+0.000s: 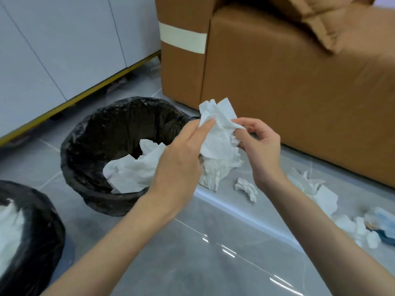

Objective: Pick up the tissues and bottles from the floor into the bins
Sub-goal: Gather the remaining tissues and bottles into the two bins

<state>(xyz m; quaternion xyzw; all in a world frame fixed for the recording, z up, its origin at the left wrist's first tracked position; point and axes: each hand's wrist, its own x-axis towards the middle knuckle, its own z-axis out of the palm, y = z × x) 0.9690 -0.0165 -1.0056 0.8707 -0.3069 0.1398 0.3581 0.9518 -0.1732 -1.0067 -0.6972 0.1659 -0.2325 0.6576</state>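
Tissue wad (218,133) hangs just beside the bin (70,146); our left hand (181,161) and right hand (261,146) both pinch it. Loose tissues (245,188) lie on the floor (213,253).

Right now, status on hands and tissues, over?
Hands: left hand and right hand both pinch one crumpled tissue beside the bin. Bin holds tissues already. More loose tissues lie on floor by sofa; nothing blocks the bin.
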